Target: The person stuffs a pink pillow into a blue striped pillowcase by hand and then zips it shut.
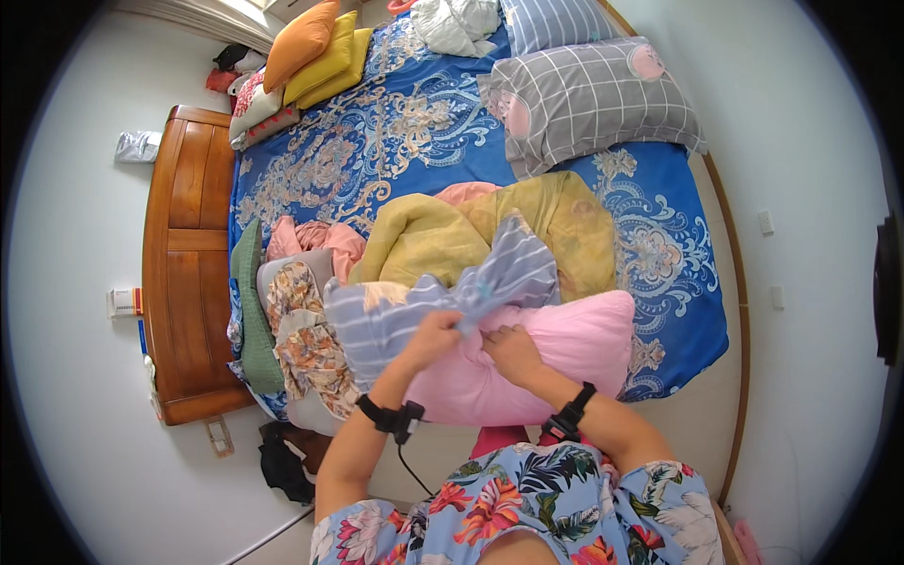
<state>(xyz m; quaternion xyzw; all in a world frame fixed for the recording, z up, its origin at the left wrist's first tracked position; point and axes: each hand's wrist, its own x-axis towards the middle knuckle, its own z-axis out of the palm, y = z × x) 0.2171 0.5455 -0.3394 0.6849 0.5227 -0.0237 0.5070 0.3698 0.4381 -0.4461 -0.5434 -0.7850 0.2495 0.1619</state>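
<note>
A pink pillow lies at the near edge of the bed, in front of my body. Over its left part spreads a blue-and-white striped pillowcase, its loose end bunched up and folded back. My left hand grips a gathered edge of the striped fabric. Beside it, my right hand is closed on the pink pillow, its fingers pressing into the soft surface. The fingertips of both hands are partly hidden by the cloth. Just beyond lies a rumpled yellow-green quilt.
A grey checked pillow rests at the far right of the blue patterned bedspread. Orange and yellow cushions are stacked at the far left. Floral cloth and a green pillow lie near the wooden bed board.
</note>
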